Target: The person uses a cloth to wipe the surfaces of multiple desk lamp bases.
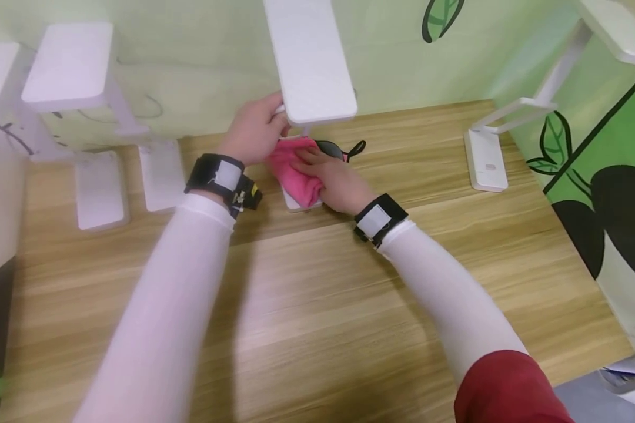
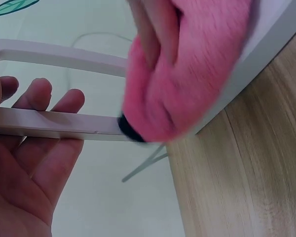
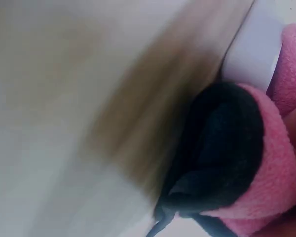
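Note:
A white desk lamp (image 1: 314, 64) stands at the back of the wooden table, its flat head over both hands. My left hand (image 1: 251, 132) grips the lamp's slim white arm (image 2: 96, 123), with fingers behind the bar in the left wrist view. In my right hand (image 1: 344, 185) is a pink plush cloth (image 1: 294, 176) with a dark edge and a black hanging loop (image 1: 356, 149). The cloth lies over the lamp's white base (image 1: 292, 204) and covers most of it. In the left wrist view, the cloth's dark edge overlaps the lower end of the arm.
Other white desk lamps stand at the left, one with its head (image 1: 69, 64) raised near the wall. Another lamp's base (image 1: 485, 160) sits at the right. A pale green wall (image 1: 206, 64) with painted leaves borders the wooden table (image 1: 296, 305) behind.

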The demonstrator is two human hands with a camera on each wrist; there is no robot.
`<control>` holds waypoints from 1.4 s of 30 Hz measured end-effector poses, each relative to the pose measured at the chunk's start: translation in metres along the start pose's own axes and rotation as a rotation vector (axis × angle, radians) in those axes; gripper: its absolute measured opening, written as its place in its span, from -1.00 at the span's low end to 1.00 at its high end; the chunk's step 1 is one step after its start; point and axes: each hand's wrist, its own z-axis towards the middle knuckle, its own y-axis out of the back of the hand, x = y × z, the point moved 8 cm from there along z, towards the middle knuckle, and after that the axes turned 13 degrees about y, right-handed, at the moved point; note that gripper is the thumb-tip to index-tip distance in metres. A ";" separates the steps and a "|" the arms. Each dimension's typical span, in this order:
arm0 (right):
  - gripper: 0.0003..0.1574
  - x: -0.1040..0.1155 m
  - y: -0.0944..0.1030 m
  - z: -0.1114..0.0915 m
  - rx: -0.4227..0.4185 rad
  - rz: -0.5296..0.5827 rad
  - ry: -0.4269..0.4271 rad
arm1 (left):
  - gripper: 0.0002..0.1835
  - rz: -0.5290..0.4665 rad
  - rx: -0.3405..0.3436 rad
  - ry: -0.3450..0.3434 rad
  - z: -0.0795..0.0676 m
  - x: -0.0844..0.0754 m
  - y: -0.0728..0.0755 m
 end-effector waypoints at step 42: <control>-0.04 0.004 -0.003 0.024 0.024 0.016 0.074 | -0.73 0.016 -0.062 0.002 0.001 0.006 0.002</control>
